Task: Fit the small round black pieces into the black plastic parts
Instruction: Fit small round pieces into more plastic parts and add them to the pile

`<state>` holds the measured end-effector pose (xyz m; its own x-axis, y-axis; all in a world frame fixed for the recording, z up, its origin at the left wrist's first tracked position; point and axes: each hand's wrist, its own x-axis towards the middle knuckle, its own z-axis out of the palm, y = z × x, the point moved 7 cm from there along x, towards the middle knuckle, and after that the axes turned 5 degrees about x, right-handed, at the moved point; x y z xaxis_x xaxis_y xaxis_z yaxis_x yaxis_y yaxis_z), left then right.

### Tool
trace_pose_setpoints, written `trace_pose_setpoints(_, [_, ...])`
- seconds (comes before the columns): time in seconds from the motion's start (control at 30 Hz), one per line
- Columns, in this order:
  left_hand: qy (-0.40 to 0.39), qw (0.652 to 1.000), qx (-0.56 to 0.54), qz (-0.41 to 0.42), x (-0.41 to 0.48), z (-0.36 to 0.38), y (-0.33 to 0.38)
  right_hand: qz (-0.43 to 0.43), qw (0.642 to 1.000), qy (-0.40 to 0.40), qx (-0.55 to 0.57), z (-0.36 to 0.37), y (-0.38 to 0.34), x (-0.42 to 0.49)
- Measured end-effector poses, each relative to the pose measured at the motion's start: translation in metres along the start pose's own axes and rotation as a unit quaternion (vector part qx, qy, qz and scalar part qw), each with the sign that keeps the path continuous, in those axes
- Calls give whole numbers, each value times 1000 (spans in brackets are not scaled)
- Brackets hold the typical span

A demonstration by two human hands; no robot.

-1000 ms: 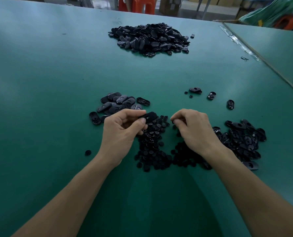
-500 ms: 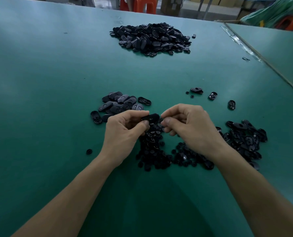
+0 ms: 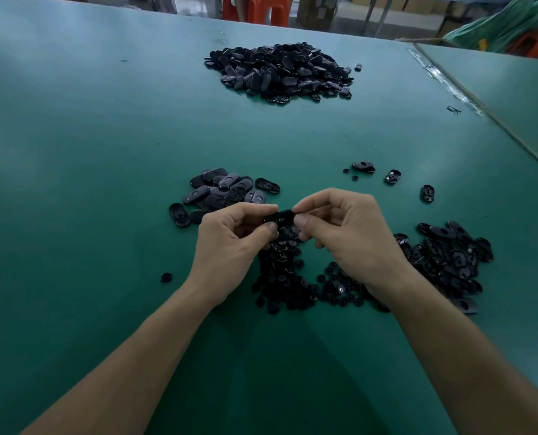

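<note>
My left hand (image 3: 230, 243) and my right hand (image 3: 349, 237) meet above the table, both pinching one oval black plastic part (image 3: 279, 216) between thumbs and fingertips. Any small round piece at the right fingertips is hidden. Under the hands lies a heap of small round black pieces (image 3: 288, 277). A pile of oval parts (image 3: 450, 255) lies to the right of my right hand. A smaller group of oval parts (image 3: 220, 191) lies behind my left hand.
A big pile of black oval parts (image 3: 280, 72) sits far back on the green table (image 3: 88, 183). A few loose parts (image 3: 393, 176) lie at the right middle. One round piece (image 3: 166, 277) lies alone left of my wrist. A table seam (image 3: 481, 111) runs at the right.
My right hand rose from the heap of round pieces and came left to the oval part that my left hand holds. Both hands now pinch it together.
</note>
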<state>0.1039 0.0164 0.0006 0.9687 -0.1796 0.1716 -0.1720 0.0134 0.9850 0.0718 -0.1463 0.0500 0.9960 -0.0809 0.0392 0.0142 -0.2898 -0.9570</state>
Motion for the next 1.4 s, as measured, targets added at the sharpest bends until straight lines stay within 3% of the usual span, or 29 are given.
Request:
trace_pose_setpoints(0.17, [-4,1000,-16,0,0,0,1,27,999,3,42,5,5,-2])
trace_pose_setpoints(0.53, [-14,1000,-21,1,-1,3,2,25,998,54,9,11,12,-2])
trace_pose_setpoints(0.73, [-22,1000,-15,1,0,4,1,-7,994,101,-51,13,11,-6])
trace_pose_setpoints(1.07, [-12,1000,-23,-4,1,0,0,-68,986,146,-35,29,8,-19])
trace_pose_setpoints(1.4, [-18,999,-42,-15,1,1,0,-105,984,107,-92,18,-1,-14])
